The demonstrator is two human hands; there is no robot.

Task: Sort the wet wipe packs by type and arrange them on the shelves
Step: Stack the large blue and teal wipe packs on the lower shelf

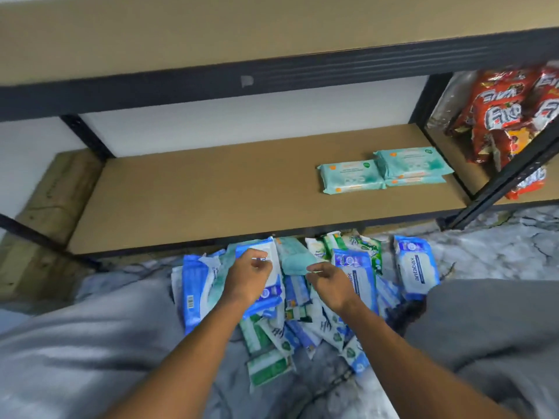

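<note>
A pile of wet wipe packs in blue, white, green and teal lies on the floor in front of the low shelf. Above the pile, my left hand grips a blue-and-white pack by its upper edge. My right hand pinches the near edge of a pale teal pack lying at the top of the pile. On the right part of the shelf board, three matching teal packs lie flat: one single pack and a stack of two beside it.
Red snack bags fill the neighbouring shelf bay on the right, behind a black upright. A blue-and-white pack lies apart at the pile's right. My grey-clad knees frame the pile on both sides. Another shelf board hangs overhead.
</note>
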